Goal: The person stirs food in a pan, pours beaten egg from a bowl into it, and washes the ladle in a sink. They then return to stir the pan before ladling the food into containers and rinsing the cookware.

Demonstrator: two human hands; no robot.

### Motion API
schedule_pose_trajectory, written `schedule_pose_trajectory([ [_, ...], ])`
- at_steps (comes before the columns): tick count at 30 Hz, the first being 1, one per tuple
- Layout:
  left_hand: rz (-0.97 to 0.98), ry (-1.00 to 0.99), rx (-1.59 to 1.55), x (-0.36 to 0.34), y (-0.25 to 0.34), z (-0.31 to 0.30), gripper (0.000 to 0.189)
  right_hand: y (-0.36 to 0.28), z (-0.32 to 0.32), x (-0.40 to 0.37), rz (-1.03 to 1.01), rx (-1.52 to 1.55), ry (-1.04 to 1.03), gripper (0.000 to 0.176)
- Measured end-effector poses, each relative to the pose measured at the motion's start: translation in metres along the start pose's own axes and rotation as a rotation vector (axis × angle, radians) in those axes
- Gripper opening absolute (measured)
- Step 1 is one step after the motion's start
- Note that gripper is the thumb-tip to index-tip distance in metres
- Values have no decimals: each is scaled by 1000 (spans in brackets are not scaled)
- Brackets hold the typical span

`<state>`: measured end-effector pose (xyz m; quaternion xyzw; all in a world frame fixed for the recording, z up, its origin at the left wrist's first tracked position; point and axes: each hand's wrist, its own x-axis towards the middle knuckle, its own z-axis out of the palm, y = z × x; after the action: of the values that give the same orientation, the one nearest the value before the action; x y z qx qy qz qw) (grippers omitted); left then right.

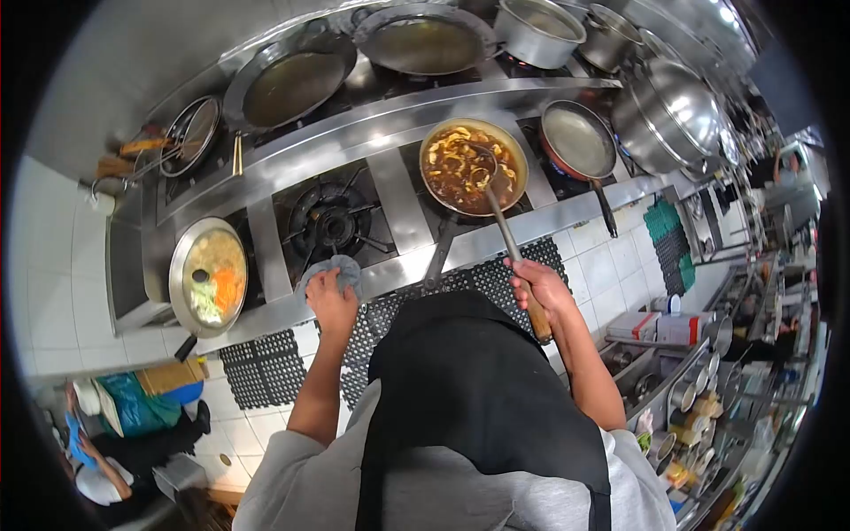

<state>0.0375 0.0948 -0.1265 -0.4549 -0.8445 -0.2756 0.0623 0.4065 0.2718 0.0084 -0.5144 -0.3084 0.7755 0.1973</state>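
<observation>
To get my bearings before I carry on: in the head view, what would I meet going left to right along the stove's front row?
Vegetable pan → bare burner → pan of brown sauce → small pan.

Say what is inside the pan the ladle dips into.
Inside the pan is dark brown sauce with yellow pieces, plus the lower end of the ladle, held in the right hand. The sauce covers the pan's bottom and anything sunk in it.
</observation>
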Motion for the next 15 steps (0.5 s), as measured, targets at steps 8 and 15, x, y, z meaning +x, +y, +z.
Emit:
schedule_pose_trajectory([
  [8, -296, -781, -1049, 6, 91, 88, 42, 11, -2, -8, -56, -257, 58, 17],
  [15, -715, -1160, -1058, 35, 155, 75, 50, 25, 9, -43, -321, -676, 257, 38],
])
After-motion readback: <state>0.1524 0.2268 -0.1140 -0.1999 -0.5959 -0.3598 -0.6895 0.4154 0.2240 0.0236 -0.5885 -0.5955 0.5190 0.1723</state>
